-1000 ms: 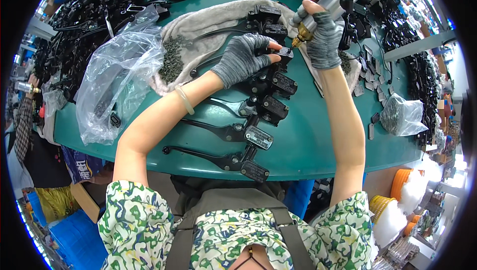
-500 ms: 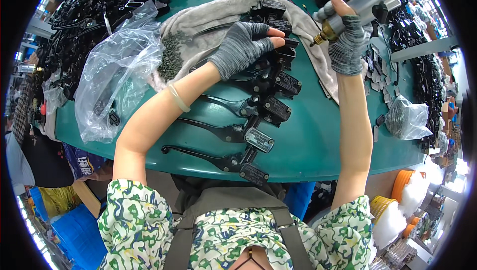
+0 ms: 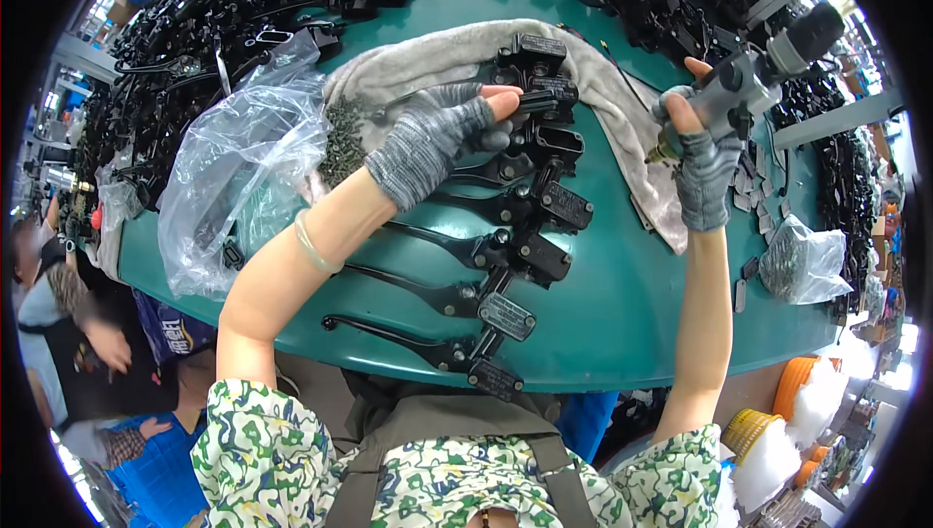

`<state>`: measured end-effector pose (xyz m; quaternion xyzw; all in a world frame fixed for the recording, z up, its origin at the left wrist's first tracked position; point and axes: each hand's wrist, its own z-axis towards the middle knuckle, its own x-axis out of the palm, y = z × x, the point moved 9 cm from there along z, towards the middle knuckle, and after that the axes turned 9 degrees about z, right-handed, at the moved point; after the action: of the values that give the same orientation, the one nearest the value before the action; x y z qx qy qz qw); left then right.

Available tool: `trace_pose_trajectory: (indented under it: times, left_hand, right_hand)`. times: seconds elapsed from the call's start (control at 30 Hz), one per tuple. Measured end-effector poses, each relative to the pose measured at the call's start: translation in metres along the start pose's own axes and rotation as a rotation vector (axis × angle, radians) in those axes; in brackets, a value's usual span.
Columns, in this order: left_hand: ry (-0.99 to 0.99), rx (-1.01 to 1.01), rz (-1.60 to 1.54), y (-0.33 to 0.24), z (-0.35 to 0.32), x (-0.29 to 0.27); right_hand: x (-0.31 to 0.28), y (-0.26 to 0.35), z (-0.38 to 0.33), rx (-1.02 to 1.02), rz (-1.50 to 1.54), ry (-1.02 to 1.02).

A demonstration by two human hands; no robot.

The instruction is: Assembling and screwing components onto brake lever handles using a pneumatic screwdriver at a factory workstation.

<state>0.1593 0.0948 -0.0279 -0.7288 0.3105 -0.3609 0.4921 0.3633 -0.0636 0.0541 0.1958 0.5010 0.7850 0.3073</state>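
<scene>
My left hand [image 3: 437, 134], in a grey fingerless glove, pinches a small black rectangular piece [image 3: 537, 101] resembling a reservoir cap between thumb and fingers. Below it runs a slanting row of black brake lever assemblies [image 3: 505, 314], with levers pointing left and box-shaped reservoirs on the right. One reservoir [image 3: 559, 144] just under the pinched piece appears uncovered; several others carry lids. Off to the right, my gloved right hand [image 3: 705, 144] grips a silver power screwdriver [image 3: 734, 95], its brass-coloured nose [image 3: 663, 151] pointing down-left above a cloth.
A grey cloth [image 3: 632, 144] curves behind the row, with a pile of small dark screws [image 3: 342, 144] beside a clear plastic bag [image 3: 243, 168]. Black parts [image 3: 243, 17] heap along the far edge. Small plates [image 3: 753, 188] and a bagged bundle [image 3: 805, 261] lie right. Another person's hand [image 3: 107, 345] shows far left.
The whole view has shifted, with the table lower in the picture. My left hand has drawn left with the black piece. My right hand and screwdriver have moved nearer and slightly right.
</scene>
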Motion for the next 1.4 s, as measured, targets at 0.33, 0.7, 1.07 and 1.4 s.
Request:
trace_pose_trajectory:
  times: [0.33,0.7,1.07,1.4]
  left_hand:
    - [-0.020,-0.123,-0.203,0.000,-0.013,0.002]
    - [-0.164,-0.043,0.185,-0.002,-0.028,-0.029]
    - [-0.200,0.061,0.481,-0.018,-0.049,-0.035]
    - [-0.229,0.080,0.498,-0.018,-0.055,-0.039]
  right_hand:
    - [0.031,0.099,-0.097,-1.165,-0.767,-0.081]
    - [0.082,-0.055,-0.040,0.265,-0.494,0.615]
    - [0.079,-0.053,-0.038,0.214,-0.257,0.562]
    - [0.086,-0.021,-0.034,0.023,-0.234,0.545]
